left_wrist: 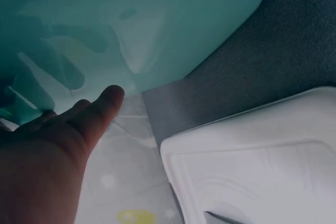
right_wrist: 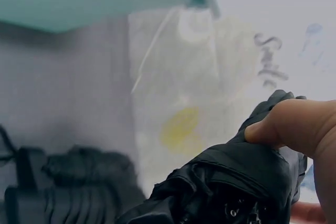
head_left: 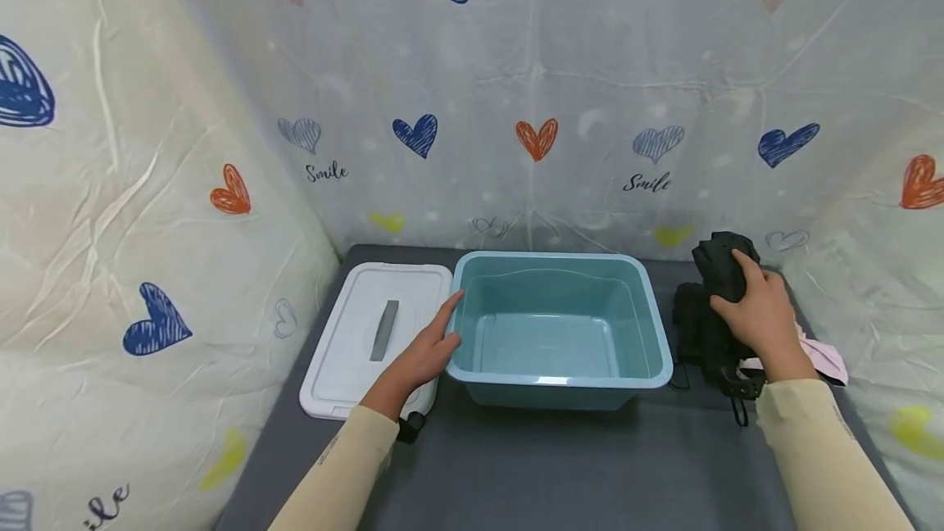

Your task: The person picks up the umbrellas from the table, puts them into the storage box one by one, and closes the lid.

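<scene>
Sitting in right hand (head_left: 767,319): black bundle (right_wrist: 239,169)

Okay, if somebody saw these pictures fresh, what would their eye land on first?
Probably the light-blue tub toward the back of the dark table, with the left hand at its left side. Then the right hand gripping a black bundle on the tub's right, and the heart-printed sheet hanging behind the table.

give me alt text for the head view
A person's right hand grips a black bundle at the right of a grey table; the left hand is at the left rim of a blue tub. A white lid sits left of the tub, heart-print sheeting behind.
</scene>
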Available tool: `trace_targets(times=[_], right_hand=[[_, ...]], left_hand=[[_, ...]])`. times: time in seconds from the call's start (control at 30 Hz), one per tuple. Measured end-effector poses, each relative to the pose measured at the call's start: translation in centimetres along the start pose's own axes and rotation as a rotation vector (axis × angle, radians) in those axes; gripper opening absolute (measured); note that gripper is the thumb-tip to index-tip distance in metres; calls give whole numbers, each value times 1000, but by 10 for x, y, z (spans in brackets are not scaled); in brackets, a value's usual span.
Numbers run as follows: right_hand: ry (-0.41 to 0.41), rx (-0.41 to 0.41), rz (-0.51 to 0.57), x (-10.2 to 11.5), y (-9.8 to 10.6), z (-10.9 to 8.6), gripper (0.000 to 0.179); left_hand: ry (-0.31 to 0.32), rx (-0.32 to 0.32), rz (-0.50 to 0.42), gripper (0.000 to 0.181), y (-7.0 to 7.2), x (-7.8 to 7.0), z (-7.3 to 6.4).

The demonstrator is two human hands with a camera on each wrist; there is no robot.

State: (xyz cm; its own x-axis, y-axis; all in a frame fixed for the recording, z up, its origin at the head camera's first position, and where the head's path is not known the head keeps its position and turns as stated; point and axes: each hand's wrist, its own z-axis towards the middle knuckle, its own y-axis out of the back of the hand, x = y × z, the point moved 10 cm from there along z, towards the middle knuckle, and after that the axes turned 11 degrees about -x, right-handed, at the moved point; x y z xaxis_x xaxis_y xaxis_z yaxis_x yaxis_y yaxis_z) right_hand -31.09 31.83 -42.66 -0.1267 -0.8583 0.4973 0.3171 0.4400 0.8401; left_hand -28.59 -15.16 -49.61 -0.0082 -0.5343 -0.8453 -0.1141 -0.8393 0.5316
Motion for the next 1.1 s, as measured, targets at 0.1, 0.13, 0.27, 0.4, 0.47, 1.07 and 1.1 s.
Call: trace_targets(times=[0.1,0.13,0.27,0.4,0.47,1.07,1.1], right_hand=[[23,-3,8,16,3,2,86],[30,-3,11,22,4,3,86],[53,-1,20,41,6,2,87],[66,3,19,57,5,-3,86],[74,2,19,64,5,-5,86],[229,79,99,136,-14,-20,84],[237,90,104,140,-17,-20,84]], left_hand=[[22,11,-58,69,-1,2,2],[31,11,-74,70,-2,3,3],[66,5,-152,76,-5,11,4],[89,-1,-217,81,-8,16,2],[95,-8,-229,82,-9,18,1],[122,5,-213,77,-5,4,-4],[123,-1,-212,77,-6,8,-2]])
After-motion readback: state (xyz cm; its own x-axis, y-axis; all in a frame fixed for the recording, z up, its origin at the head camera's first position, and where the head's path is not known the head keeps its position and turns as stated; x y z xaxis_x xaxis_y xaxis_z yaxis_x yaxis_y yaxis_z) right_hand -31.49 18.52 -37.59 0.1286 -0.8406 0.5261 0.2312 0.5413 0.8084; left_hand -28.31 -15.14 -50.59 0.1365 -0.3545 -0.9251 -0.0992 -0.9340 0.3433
